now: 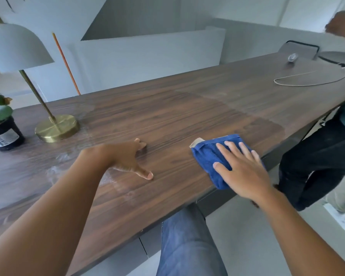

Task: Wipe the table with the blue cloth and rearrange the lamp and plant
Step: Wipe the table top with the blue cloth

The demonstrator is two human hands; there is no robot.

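A folded blue cloth (208, 158) lies on the dark wooden table (167, 116) near its front edge. My right hand (243, 172) presses flat on the cloth with fingers spread. My left hand (127, 158) rests on the bare tabletop to the left, fingertips and thumb propped on the wood, holding nothing. At the far left stands the lamp (56, 126) with a round brass base, slanted brass stem and pale grey shade. Left of it sits the plant (2, 128) in a black pot with a white label, partly cut off by the frame edge.
A second person in dark trousers (315, 156) stands at the table's right side. A white cable (307, 79) loops at the far right end, near a small round device (292, 57). An orange-handled stick (66, 62) leans against the wall behind. Wet streaks mark the wood.
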